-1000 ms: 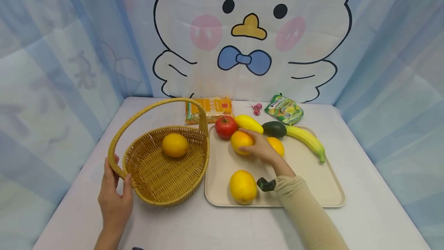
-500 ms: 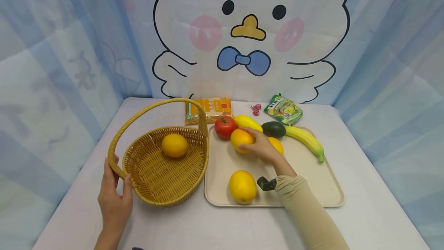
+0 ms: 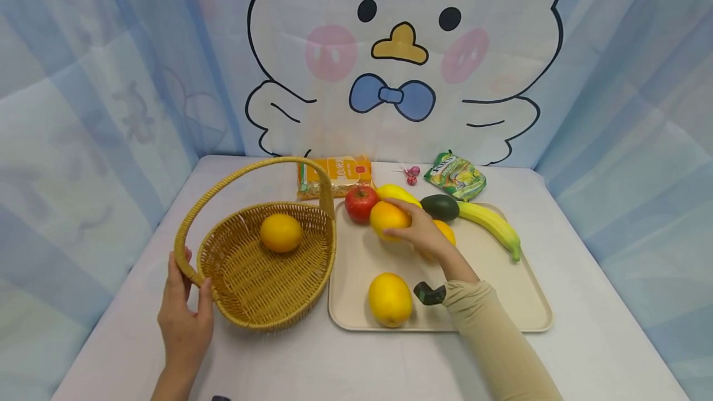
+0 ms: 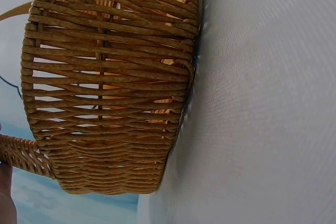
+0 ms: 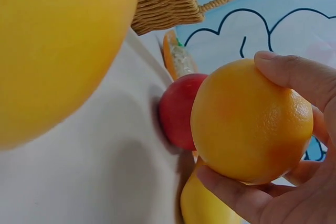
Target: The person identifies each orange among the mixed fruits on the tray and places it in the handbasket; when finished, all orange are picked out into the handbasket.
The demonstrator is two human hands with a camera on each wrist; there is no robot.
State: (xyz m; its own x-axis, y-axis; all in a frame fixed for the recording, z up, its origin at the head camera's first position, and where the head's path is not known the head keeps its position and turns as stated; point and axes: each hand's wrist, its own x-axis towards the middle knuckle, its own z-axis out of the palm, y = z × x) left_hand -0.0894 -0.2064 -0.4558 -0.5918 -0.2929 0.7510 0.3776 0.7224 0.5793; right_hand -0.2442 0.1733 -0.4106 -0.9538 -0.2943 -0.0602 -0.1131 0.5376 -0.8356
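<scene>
My right hand (image 3: 420, 231) grips an orange (image 3: 386, 218) between thumb and fingers, above the beige tray (image 3: 356, 320). In the right wrist view the orange (image 5: 249, 121) is held off the tray, with a shadow below it. At the left stands a wicker basket (image 3: 262, 296) with a tall arched handle, and one orange fruit (image 3: 281, 233) lies in it. My left hand (image 3: 186, 320) holds the basket at the near foot of its handle, thumb at the rim. The left wrist view shows mostly the basket's woven side (image 4: 105, 87).
On the tray are a red apple (image 3: 361, 204), a yellow fruit (image 3: 398, 193), a dark green avocado (image 3: 440, 208), a banana (image 3: 492, 224), another orange (image 3: 445, 233) and a large yellow fruit (image 3: 390, 300). Behind lie an orange packet (image 3: 337, 175), lollipops (image 3: 412, 173) and a green bag (image 3: 457, 176).
My right hand has raised the orange slightly from its spot behind the large yellow fruit. The left hand and the basket have stayed in place.
</scene>
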